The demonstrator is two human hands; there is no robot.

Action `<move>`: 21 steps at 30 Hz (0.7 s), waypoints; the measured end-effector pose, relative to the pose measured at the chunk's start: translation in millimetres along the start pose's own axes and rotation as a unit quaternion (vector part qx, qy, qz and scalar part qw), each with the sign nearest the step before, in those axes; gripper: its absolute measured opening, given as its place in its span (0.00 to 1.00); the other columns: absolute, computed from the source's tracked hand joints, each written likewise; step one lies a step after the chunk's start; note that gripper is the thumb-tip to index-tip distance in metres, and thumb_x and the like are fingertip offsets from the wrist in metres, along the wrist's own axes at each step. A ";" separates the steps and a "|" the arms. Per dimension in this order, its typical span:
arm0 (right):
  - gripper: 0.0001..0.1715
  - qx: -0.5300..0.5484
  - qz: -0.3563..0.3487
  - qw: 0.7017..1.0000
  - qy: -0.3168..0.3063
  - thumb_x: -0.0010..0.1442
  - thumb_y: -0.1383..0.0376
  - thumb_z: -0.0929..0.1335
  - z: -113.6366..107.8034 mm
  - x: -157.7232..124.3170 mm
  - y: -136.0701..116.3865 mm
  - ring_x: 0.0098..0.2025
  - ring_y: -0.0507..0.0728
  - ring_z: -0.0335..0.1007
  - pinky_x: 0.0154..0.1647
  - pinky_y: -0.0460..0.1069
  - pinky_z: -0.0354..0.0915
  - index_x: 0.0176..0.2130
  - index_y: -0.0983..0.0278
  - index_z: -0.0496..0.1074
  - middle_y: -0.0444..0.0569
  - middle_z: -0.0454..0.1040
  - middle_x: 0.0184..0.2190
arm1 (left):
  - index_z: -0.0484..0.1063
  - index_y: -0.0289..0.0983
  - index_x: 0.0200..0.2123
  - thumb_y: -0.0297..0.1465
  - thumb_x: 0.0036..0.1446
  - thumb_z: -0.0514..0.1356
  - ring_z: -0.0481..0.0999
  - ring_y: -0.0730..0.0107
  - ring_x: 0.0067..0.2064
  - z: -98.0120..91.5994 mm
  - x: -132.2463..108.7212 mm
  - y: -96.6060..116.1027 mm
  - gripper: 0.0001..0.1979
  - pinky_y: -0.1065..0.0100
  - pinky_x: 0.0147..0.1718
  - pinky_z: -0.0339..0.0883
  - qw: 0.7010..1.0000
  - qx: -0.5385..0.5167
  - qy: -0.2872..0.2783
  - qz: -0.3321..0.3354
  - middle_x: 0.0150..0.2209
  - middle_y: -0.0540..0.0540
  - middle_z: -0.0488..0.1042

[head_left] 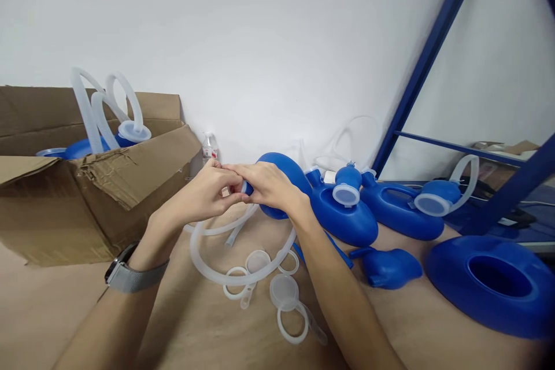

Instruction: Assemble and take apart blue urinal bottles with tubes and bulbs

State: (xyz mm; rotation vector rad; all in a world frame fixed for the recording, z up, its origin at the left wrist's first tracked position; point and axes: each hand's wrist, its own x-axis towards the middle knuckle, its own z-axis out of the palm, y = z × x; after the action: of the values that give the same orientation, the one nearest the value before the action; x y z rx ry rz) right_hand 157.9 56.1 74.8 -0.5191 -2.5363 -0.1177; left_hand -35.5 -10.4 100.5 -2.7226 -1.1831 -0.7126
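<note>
In front of me my two hands meet, fingers bent together around a small blue fitting (247,188). My left hand (208,192) closes on it from the left; a pale piece shows between its fingers. My right hand (265,182) covers it from above and the right. Fingers hide how the parts join. Just behind the right hand stands a rounded blue container (288,172), partly covered by it. A translucent white hose (203,263) loops on the table below both hands. Lower down lie translucent caps with ring straps (284,291) (258,261).
At left stands an open cardboard box (47,208) with hoses (84,110) and blue parts inside. A plastic bottle (210,147) is by the wall. To the right lie blue urinal bottles (342,214), a blue spouted piece (390,267), a large blue container (489,289) and a blue metal frame (427,63).
</note>
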 end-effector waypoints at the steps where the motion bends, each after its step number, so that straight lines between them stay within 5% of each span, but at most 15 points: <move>1: 0.40 -0.004 0.000 1.000 -0.003 0.64 0.59 0.75 0.5 -0.2 -0.6 0.53 0.62 0.78 0.51 0.51 0.66 0.70 0.61 0.62 0.53 0.80 0.55 | 0.69 0.38 0.27 0.38 0.64 0.59 0.66 0.66 0.31 -0.7 -0.7 -0.7 0.14 0.60 0.46 0.59 1.000 0.001 -0.010 -0.001 0.23 0.52 0.68; 8: 0.42 -0.006 -0.002 1.000 -0.004 0.66 0.62 0.73 2.8 -1.5 -1.1 0.54 0.61 0.77 0.51 0.51 0.66 0.72 0.61 0.58 0.52 0.80 0.55 | 0.71 0.39 0.27 0.39 0.62 0.56 0.68 0.66 0.30 0.0 -2.7 -1.0 0.14 0.58 0.46 0.60 1.000 -0.003 -0.006 -0.017 0.24 0.51 0.71; 14: 0.44 -0.079 0.092 0.993 -0.015 0.63 0.75 0.68 6.9 -2.1 -5.4 0.54 0.61 0.77 0.57 0.56 0.64 0.73 0.66 0.53 0.55 0.80 0.52 | 0.71 0.38 0.28 0.40 0.55 0.58 0.72 0.64 0.31 19.6 10.6 3.7 0.12 0.64 0.33 0.62 0.980 -0.126 0.033 -0.153 0.29 0.47 0.77; 21: 0.36 -0.104 0.120 0.987 -0.012 0.66 0.69 0.66 9.2 -1.4 -12.5 0.51 0.64 0.78 0.53 0.55 0.66 0.70 0.68 0.57 0.56 0.81 0.49 | 0.65 0.39 0.25 0.42 0.52 0.60 0.67 0.67 0.29 23.4 13.3 2.9 0.14 0.66 0.30 0.59 0.973 -0.167 0.042 -0.154 0.26 0.51 0.70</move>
State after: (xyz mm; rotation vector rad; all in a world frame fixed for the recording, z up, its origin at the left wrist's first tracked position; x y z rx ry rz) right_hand 149.7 45.8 66.5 -0.9090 -2.4744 -0.2911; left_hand -16.7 2.6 86.1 -2.7526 -1.6193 -1.1483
